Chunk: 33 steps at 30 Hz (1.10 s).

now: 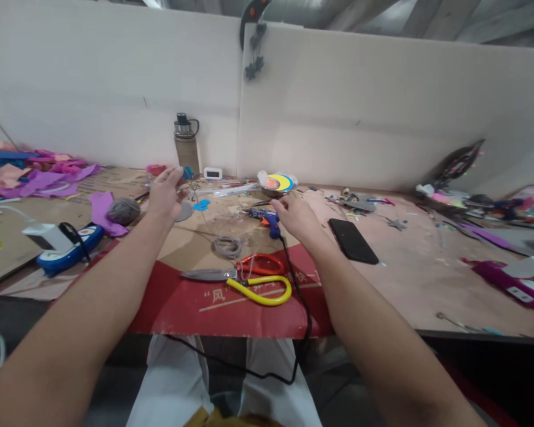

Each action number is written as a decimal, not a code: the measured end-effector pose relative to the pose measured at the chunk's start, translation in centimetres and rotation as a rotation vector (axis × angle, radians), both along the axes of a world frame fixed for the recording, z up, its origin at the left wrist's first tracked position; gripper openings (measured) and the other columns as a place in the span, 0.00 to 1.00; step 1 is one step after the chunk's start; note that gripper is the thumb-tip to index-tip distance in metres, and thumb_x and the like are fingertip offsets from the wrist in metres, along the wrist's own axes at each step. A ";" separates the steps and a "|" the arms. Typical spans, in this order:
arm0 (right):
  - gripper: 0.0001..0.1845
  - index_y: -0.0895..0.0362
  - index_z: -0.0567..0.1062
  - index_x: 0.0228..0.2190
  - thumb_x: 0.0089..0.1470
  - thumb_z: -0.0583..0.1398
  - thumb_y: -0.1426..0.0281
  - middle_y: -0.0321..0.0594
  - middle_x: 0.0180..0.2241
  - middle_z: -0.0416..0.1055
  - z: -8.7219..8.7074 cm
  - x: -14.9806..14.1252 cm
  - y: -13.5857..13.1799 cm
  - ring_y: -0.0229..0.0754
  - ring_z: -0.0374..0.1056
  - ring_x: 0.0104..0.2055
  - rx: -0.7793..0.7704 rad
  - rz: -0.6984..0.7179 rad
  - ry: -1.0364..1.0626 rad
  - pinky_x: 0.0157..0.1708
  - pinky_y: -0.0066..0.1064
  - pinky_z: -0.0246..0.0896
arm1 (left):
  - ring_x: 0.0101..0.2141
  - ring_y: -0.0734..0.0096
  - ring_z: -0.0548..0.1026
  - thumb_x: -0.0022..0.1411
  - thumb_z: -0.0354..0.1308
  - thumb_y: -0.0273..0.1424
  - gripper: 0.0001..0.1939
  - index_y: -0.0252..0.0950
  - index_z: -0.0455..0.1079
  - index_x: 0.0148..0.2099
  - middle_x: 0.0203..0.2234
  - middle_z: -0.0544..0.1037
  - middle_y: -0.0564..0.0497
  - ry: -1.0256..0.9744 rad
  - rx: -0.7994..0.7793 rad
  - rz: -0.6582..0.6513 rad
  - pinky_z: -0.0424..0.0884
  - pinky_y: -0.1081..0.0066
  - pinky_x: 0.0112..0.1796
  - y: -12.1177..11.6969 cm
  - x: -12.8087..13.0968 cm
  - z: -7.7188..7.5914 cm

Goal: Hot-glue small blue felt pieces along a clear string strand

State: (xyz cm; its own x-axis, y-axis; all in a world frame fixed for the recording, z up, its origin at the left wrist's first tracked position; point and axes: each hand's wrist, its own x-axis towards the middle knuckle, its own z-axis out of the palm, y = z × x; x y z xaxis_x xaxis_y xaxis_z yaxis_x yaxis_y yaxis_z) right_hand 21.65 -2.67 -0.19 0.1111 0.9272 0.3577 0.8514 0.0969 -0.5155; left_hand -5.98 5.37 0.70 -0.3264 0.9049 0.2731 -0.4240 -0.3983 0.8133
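Observation:
My left hand is raised over the left of the work area, its fingers pinched on a small blue piece with thin grey yarn trailing from it. Close to the hand are a grey round disc and blue cut-outs. My right hand hovers by a blue glue gun with an orange trigger, fingers loosely apart; I see no grip on it. Between my arms lie a coil of grey yarn and large scissors with one red and one yellow handle, on red card.
A black phone lies right of my right hand. Behind stand a bottle, a small white clock and a metal bowl. Power strips, blue and purple, flank the area. The glue gun's black cable runs over the table edge.

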 end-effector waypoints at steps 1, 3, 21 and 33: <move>0.20 0.61 0.76 0.30 0.58 0.53 0.60 0.52 0.33 0.77 -0.6 0.4 0.4 0.46 0.71 0.38 -0.077 -0.044 -0.066 0.38 0.33 0.61 | 0.20 0.81 0.67 0.49 0.65 0.28 0.07 0.36 0.70 0.30 0.22 0.71 0.56 0.001 0.014 -0.010 0.59 0.81 0.17 -0.2 0.2 0.1; 0.20 0.61 0.77 0.31 0.57 0.53 0.58 0.54 0.36 0.77 -1.8 0.5 0.9 0.49 0.72 0.40 -0.222 -0.029 -0.115 0.39 0.34 0.62 | 0.18 0.82 0.64 0.48 0.66 0.28 0.06 0.36 0.71 0.29 0.18 0.68 0.57 0.011 0.046 -0.044 0.57 0.81 0.16 -0.6 0.7 0.2; 0.19 0.56 0.63 0.45 0.49 0.55 0.71 0.41 0.40 0.71 -1.2 -4.3 -1.0 0.38 0.69 0.32 0.303 0.285 0.803 0.32 0.31 0.70 | 0.17 0.85 0.59 0.45 0.66 0.29 0.08 0.33 0.69 0.28 0.17 0.63 0.59 0.095 0.035 -0.179 0.49 0.82 0.16 -3.8 3.5 0.2; 0.19 0.51 0.63 0.49 0.54 0.56 0.72 0.41 0.42 0.72 -1.5 -6.1 -2.7 0.38 0.66 0.30 0.363 0.574 0.757 0.31 0.34 0.66 | 0.25 0.76 0.74 0.47 0.66 0.37 0.16 0.37 0.68 0.36 0.29 0.74 0.53 0.171 -0.069 -0.152 0.53 0.82 0.14 -5.1 4.3 0.4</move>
State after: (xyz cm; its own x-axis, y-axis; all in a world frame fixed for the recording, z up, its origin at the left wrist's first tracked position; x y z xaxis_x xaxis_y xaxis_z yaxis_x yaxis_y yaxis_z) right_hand 15.56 -5.34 -1.72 -0.0029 0.7610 0.6488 0.0894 0.6464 -0.7578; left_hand -1.72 0.26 1.05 -0.1393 0.9587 0.2481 -0.3285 -0.2811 0.9017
